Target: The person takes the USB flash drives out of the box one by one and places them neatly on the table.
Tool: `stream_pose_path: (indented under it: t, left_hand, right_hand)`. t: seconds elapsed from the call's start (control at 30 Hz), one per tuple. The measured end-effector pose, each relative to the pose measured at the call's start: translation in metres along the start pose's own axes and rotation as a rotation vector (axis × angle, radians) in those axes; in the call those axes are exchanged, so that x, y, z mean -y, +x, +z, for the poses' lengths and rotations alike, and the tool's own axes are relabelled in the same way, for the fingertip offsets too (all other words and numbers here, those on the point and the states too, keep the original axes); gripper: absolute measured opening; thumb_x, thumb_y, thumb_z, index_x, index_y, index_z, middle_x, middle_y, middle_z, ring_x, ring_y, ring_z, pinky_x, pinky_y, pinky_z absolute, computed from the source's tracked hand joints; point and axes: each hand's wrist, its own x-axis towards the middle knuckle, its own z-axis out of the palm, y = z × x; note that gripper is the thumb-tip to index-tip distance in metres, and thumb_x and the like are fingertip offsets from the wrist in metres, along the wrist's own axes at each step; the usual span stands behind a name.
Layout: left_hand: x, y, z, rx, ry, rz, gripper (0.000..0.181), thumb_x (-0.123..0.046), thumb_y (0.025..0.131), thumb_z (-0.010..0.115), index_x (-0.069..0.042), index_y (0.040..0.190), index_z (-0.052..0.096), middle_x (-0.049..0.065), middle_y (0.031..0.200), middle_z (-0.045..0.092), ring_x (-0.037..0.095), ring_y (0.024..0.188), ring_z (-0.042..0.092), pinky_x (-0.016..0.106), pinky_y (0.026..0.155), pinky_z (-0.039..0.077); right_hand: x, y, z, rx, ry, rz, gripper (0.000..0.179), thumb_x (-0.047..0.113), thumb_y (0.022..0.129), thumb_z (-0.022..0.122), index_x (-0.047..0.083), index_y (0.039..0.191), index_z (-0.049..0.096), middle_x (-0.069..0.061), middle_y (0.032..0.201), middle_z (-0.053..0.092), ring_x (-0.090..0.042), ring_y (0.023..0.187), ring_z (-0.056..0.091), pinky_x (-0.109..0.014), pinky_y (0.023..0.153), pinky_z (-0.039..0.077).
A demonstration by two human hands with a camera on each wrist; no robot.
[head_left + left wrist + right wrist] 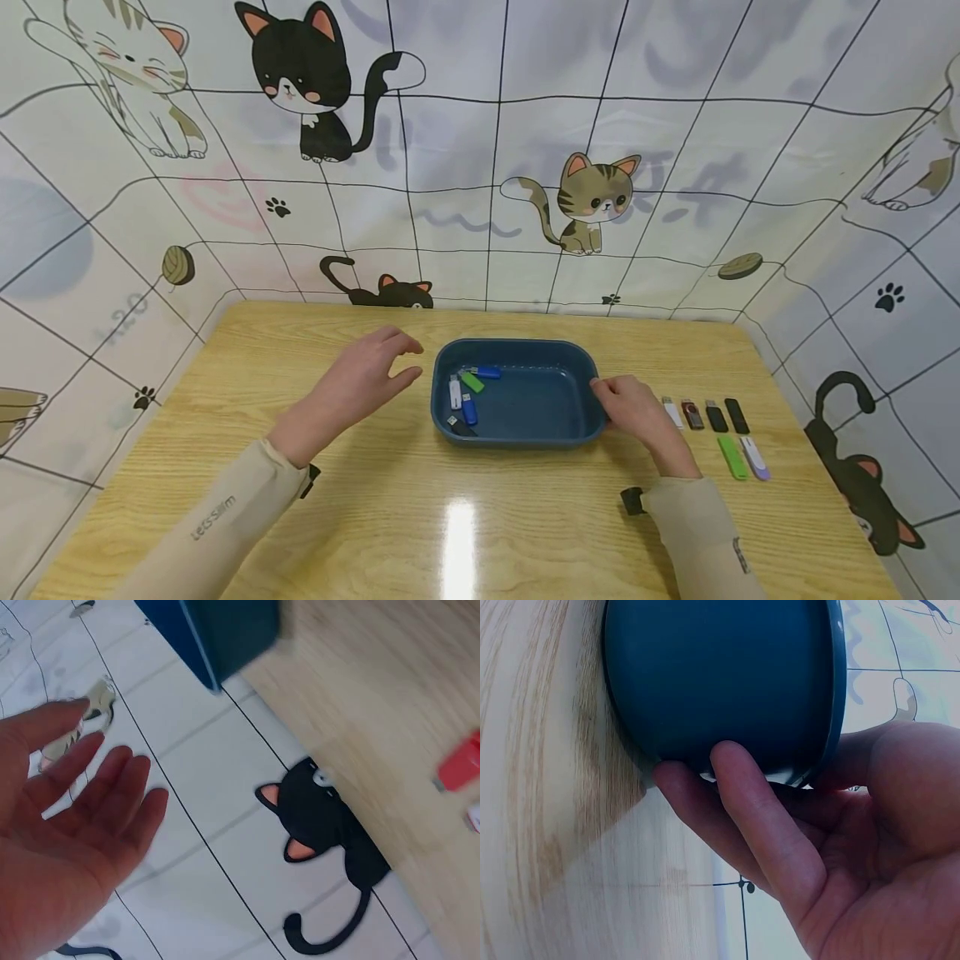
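Observation:
A dark blue plastic bin (536, 404) stands on the table with several USB flash drives at its left end, among them a green one (472, 382), a white one (454, 392) and a blue one (469, 409). My right hand (633, 408) grips the bin's right end; in the right wrist view the fingers (757, 802) of that hand lie against its outer wall and the thumb is over the rim. To the left of the bin, apart from it, my left hand (367, 375) hovers with loosely bent fingers and nothing in them.
Right of the bin, several more flash drives lie in two rows, including a green one (732, 457) and a white-and-purple one (755, 458). A red flash drive (459, 763) shows on the wooden table (375, 690) in the left wrist view. A cat-print cloth (465, 208) hangs behind the table.

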Motion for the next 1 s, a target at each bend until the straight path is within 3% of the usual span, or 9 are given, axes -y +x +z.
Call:
stream_pose_path:
  t: [0.33, 0.73, 1.0]
  left_hand:
    - [-0.027, 0.022, 0.024, 0.246, 0.023, 0.143, 0.027, -0.021, 0.096, 0.076, -0.008, 0.12, 0.071, 0.007, 0.115, 0.066, 0.02, 0.095, 0.067, 0.037, 0.084, 0.056]
    - [-0.035, 0.046, 0.054, 0.512, 0.068, 0.298, 0.017, -0.011, 0.096, 0.074, -0.007, 0.112, 0.075, 0.008, 0.111, 0.068, 0.022, 0.102, 0.063, 0.037, 0.092, 0.053]
    - [-0.042, 0.053, 0.071, 0.673, 0.181, 0.286, 0.017, -0.011, 0.095, 0.076, -0.014, 0.112, 0.077, -0.001, 0.109, 0.072, 0.018, 0.107, 0.064, 0.035, 0.097, 0.051]
  right_hand:
    - [-0.001, 0.0, 0.0, -0.001, -0.014, 0.005, 0.044, 0.025, 0.111, 0.043, 0.007, 0.073, 0.056, -0.006, 0.065, 0.052, -0.023, 0.068, 0.068, -0.041, 0.07, 0.059]
    - [0.002, 0.003, 0.0, -0.004, -0.008, 0.009, 0.044, 0.025, 0.111, 0.043, 0.007, 0.074, 0.056, -0.008, 0.066, 0.053, -0.022, 0.069, 0.068, -0.038, 0.069, 0.059]
    - [0.002, 0.0, 0.0, -0.006, -0.004, 0.015, 0.044, 0.025, 0.111, 0.043, 0.009, 0.072, 0.054, -0.007, 0.065, 0.052, -0.021, 0.069, 0.068, -0.04, 0.071, 0.059]
